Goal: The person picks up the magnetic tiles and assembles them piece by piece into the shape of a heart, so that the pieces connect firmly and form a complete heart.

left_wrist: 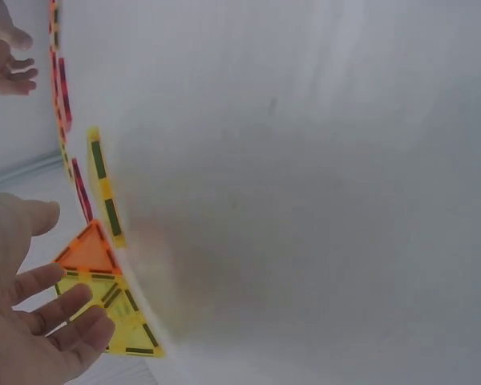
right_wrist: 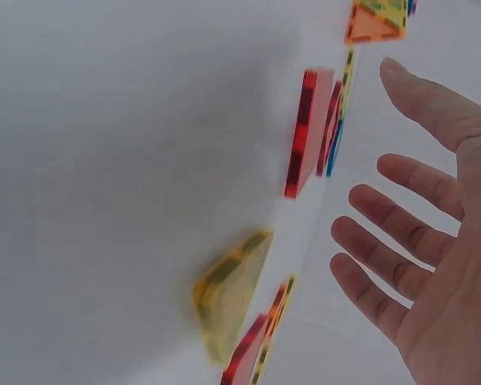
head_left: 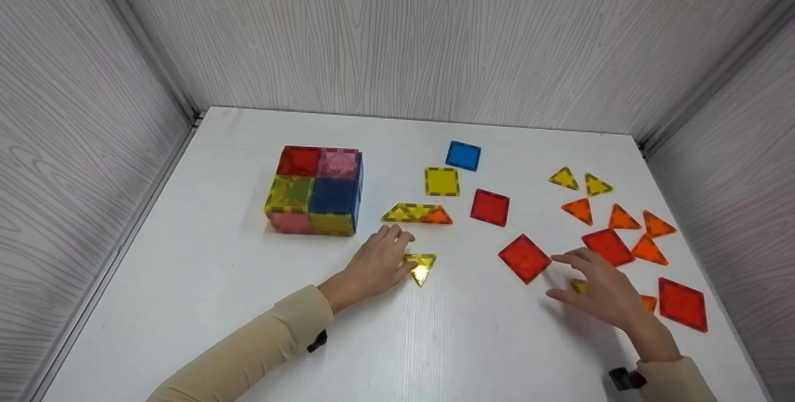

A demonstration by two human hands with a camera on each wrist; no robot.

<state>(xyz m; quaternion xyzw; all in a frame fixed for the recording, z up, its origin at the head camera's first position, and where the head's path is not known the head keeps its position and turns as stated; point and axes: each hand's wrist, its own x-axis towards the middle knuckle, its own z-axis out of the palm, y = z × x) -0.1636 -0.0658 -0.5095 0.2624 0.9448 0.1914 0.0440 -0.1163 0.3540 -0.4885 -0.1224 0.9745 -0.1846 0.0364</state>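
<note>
My left hand hovers low with its fingers loosely spread. Its thumb overlaps the edge of a yellow triangle tile in the head view. Just beyond its fingertips is a joined row of triangle tiles, yellow, yellow and orange; the left wrist view shows the orange triangle beside those fingers. Over the table's right side, my right hand has its fingers extended and holds nothing. A red square tile lies off its fingertips, and it partly covers a yellow triangle and an orange piece.
Left of centre stands a multicoloured block of square tiles. Blue, yellow and red squares lie behind the hands. Several orange and yellow triangles and a red square lie at right. Walls enclose the white table.
</note>
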